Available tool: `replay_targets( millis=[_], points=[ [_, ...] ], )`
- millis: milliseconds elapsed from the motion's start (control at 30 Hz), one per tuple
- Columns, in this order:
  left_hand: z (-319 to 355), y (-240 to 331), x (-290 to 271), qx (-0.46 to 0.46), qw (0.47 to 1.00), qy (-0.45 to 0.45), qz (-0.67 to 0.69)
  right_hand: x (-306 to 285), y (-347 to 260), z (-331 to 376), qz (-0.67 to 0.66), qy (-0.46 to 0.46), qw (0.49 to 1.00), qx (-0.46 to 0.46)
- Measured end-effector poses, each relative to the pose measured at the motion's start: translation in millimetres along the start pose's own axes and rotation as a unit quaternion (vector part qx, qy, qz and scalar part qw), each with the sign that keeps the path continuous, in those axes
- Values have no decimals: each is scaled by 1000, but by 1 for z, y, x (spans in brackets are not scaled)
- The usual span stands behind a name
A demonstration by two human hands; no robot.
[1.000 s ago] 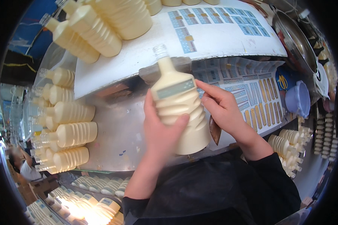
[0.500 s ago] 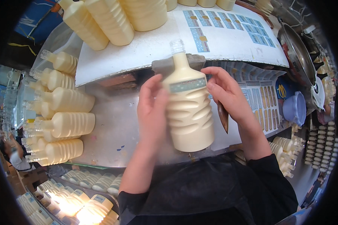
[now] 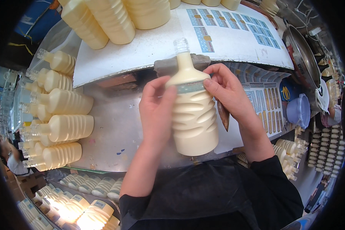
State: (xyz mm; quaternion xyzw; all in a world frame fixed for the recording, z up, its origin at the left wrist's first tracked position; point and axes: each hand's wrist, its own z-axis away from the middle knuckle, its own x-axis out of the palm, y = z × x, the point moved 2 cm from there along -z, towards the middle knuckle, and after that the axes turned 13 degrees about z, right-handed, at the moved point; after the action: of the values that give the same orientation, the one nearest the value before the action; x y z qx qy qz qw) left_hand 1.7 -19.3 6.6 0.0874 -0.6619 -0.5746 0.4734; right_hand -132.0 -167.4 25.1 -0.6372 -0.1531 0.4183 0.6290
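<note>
Flanked closely by left hand and right hand, a cream bottle is pointing its neck away from the wearer. The right is holding a brown tool; the blurred left's grip is unclear.

I can read no wording here: a blue-green label crosses the cream bottle, blue labels lie on the white board beyond it, gold strips right of it.

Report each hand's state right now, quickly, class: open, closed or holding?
Left hand: curled beside the cream ribbed bottle; blurred, grip cannot be told.
Right hand: closed around a brown pointed tool, thumb at the label's right end.
</note>
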Motion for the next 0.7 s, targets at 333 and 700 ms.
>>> replay_targets(
  millis=[333,700],
  points=[
    [2,1,3,-31,999,24,32,0,-5,0,26,-21,999,-5],
    [13,3,-3,-73,993,22,89,-10,3,8,-57,-57,996,34]
  ],
)
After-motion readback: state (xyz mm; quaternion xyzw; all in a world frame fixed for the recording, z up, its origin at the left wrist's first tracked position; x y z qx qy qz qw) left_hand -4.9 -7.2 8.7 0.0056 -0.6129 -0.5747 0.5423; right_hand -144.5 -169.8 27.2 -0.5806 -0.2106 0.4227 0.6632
